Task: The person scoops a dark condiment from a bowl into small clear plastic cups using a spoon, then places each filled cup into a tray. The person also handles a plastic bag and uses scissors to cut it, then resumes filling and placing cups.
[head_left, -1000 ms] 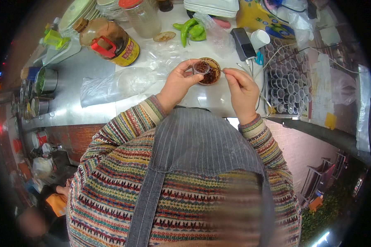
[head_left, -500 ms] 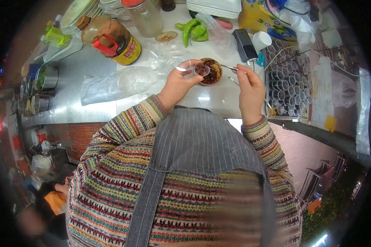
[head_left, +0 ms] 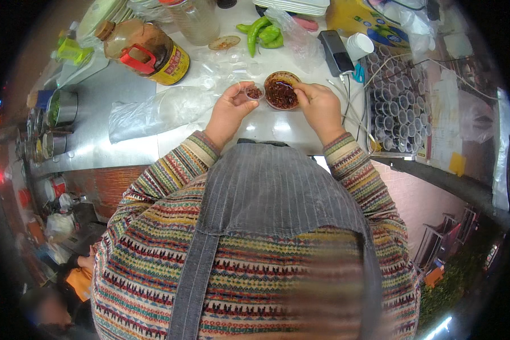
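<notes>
My left hand (head_left: pixel 232 109) is closed around a small clear plastic cup (head_left: pixel 254 92) partly filled with dark red, chunky sauce. Right beside it on the counter stands a round bowl (head_left: pixel 282 75) of the same kind of sauce, which has smeared its inner wall. At the bowl's right rim, my right hand (head_left: pixel 321 109) pinches a metal spoon; most of its handle is hidden by the fingers, and its tip is down in the sauce. The cup is left of the bowl, close to its rim.
A large jug with a red handle (head_left: pixel 147 54), green peppers (head_left: pixel 260 34) and a clear plastic bag (head_left: pixel 300 42) lie beyond my hands. Many small clear cups (head_left: pixel 399 107) fill a tray at right. Nearer stand a black box (head_left: pixel 335 54) and white cups (head_left: pixel 359 45), with cables running past.
My right hand has lowered and moved left, bringing the spoon from above the cup down into the bowl. My left hand has drawn the cup left, away from over the bowl.
</notes>
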Available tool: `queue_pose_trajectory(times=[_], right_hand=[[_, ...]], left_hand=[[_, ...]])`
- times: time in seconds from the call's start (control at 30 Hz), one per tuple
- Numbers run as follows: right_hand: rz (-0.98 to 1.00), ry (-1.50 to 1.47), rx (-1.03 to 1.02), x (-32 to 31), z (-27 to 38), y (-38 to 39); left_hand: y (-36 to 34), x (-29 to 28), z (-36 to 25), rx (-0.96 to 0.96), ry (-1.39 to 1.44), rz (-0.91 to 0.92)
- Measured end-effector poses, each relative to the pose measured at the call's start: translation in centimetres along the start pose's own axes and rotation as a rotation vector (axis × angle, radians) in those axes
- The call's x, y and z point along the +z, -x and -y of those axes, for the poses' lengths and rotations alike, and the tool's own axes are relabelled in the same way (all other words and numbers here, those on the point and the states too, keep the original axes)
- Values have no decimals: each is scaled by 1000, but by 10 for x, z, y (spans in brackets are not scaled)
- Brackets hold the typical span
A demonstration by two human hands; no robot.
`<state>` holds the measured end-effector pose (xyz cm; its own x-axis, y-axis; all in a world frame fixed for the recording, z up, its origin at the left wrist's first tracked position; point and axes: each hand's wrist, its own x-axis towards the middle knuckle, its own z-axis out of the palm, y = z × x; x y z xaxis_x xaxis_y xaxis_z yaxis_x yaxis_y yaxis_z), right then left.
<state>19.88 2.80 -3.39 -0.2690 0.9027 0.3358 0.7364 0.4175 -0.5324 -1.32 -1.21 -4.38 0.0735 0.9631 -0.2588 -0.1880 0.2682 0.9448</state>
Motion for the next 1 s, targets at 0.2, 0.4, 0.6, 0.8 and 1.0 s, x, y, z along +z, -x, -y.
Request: queue_pose_trajectory(times=[0.2,0.4,0.6,0.8,1.0], right_hand=[[151,-154,271,10,0,-5],[135,-498,563,9,-10,-4],[26,-608,634,8,-22,-1],[42,-645,665,-7,-20,-1],[-141,-836,538,-38,14,-6]], left_hand=[[0,3,7,-36,78,64],[0,1,9,-18,30,61],[-4,1,8,12,47,32],[-6,3,4,43,38,37],[-7,8,-7,33,11,78]])
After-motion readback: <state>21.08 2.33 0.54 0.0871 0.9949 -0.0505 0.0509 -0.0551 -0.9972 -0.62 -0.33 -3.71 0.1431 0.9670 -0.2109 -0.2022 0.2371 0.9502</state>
